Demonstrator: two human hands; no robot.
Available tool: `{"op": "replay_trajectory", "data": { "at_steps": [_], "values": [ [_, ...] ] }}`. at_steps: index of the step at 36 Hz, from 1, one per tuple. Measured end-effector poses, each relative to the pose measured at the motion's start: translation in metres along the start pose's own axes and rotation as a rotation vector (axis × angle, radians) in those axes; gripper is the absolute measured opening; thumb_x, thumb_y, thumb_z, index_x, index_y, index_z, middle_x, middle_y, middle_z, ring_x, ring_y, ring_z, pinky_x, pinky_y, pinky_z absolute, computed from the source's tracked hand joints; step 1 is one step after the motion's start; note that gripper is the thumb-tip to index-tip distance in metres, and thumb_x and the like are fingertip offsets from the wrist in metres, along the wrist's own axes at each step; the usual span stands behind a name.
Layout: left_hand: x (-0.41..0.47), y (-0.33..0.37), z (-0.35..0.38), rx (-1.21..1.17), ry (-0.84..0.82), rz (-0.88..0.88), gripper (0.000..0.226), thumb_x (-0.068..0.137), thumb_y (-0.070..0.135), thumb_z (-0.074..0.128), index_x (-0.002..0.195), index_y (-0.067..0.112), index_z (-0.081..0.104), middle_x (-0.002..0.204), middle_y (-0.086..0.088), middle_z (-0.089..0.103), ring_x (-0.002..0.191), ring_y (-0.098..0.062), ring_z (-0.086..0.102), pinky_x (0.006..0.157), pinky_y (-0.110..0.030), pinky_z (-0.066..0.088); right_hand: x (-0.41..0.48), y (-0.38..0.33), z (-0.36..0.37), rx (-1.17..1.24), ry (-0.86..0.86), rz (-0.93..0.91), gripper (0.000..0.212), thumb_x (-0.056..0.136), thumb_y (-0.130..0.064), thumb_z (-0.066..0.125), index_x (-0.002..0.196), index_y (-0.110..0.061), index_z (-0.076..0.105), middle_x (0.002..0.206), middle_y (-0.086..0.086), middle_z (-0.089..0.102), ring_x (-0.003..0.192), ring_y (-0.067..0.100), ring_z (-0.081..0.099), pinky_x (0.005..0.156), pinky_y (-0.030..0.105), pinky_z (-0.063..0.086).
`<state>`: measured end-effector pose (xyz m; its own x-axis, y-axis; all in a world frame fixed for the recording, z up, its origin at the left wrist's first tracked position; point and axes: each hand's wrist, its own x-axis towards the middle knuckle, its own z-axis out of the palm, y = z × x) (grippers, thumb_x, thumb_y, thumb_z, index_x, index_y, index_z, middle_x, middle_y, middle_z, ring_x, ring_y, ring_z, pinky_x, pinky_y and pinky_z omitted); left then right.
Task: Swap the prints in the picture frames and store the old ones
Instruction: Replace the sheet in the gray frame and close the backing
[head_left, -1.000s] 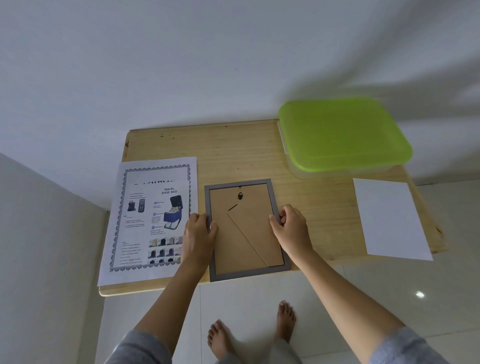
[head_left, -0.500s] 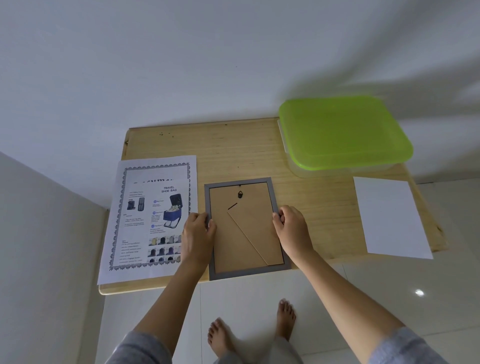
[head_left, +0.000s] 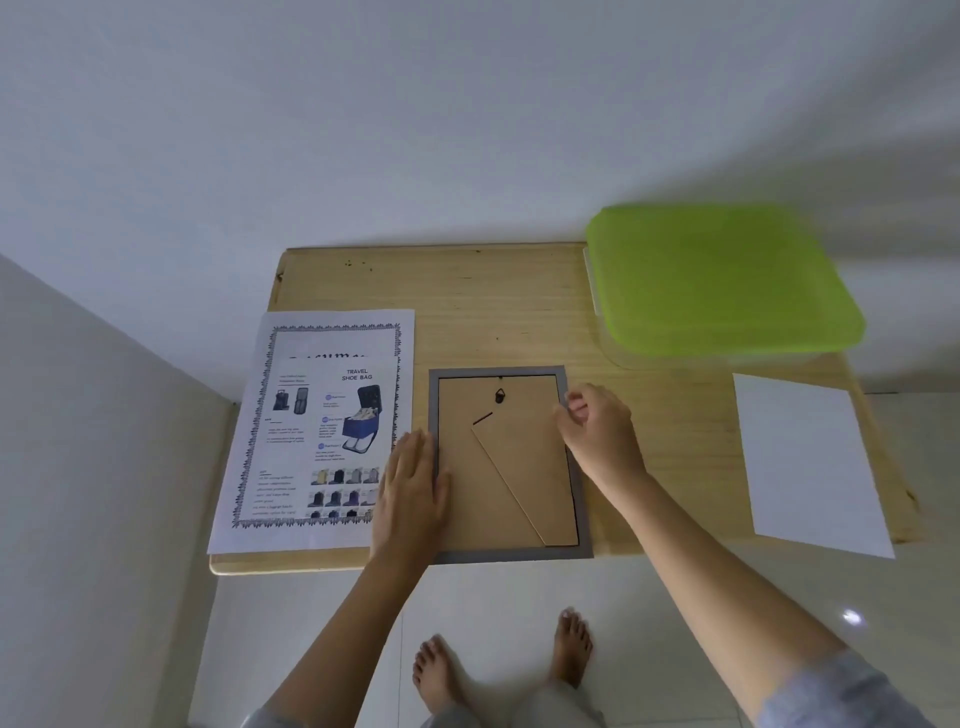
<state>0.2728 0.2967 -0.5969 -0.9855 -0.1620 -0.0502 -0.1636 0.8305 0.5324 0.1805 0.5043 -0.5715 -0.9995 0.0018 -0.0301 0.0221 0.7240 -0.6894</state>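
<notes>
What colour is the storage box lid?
Lime green lid, clearest in the head view.

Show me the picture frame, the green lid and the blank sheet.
picture frame (head_left: 498, 467), head view, backing board centre.
green lid (head_left: 722, 280), head view, middle of top.
blank sheet (head_left: 810, 462), head view, centre of page.

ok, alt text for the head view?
A person's left hand presses flat on the left edge of a face-down frame on a wooden table; the right hand, fingers curled, meets its right edge. A printed sheet lies left, a blank sheet right, a green-lidded box back right.
</notes>
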Motion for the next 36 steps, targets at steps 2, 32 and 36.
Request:
{"op": "replay_trajectory", "data": {
  "at_steps": [2, 32, 36],
  "values": [
    [-0.005, -0.006, 0.003, 0.042, -0.041, 0.023, 0.074, 0.087, 0.056, 0.013, 0.146, 0.012, 0.015, 0.154, -0.001, 0.015, 0.142, -0.011, 0.003, 0.115, -0.028, 0.002, 0.013, -0.011, 0.006, -0.002, -0.040, -0.052, 0.024, 0.089, -0.015, 0.054, 0.110, -0.005, 0.060, 0.103, 0.007, 0.060, 0.098, 0.021, 0.056, 0.085, 0.030, 0.047],
    [-0.011, -0.016, 0.010, 0.109, -0.095, 0.057, 0.071, 0.088, 0.063, 0.001, 0.146, 0.022, -0.003, 0.155, 0.005, -0.002, 0.142, -0.005, -0.010, 0.115, -0.024, -0.009, 0.065, -0.034, 0.045, -0.088, -0.167, -0.182, 0.017, 0.087, -0.015, 0.061, 0.097, -0.004, 0.070, 0.096, 0.011, 0.062, 0.098, 0.025, 0.050, 0.078, 0.025, 0.034],
    [-0.010, -0.015, 0.006, 0.082, -0.119, 0.062, 0.072, 0.086, 0.063, 0.005, 0.145, 0.023, -0.005, 0.153, 0.008, -0.007, 0.141, -0.003, -0.014, 0.114, -0.022, -0.011, 0.055, -0.037, 0.041, -0.087, -0.150, -0.196, 0.025, 0.089, -0.013, 0.058, 0.111, -0.002, 0.063, 0.107, 0.011, 0.057, 0.105, 0.024, 0.047, 0.087, 0.026, 0.039]
  ]
}}
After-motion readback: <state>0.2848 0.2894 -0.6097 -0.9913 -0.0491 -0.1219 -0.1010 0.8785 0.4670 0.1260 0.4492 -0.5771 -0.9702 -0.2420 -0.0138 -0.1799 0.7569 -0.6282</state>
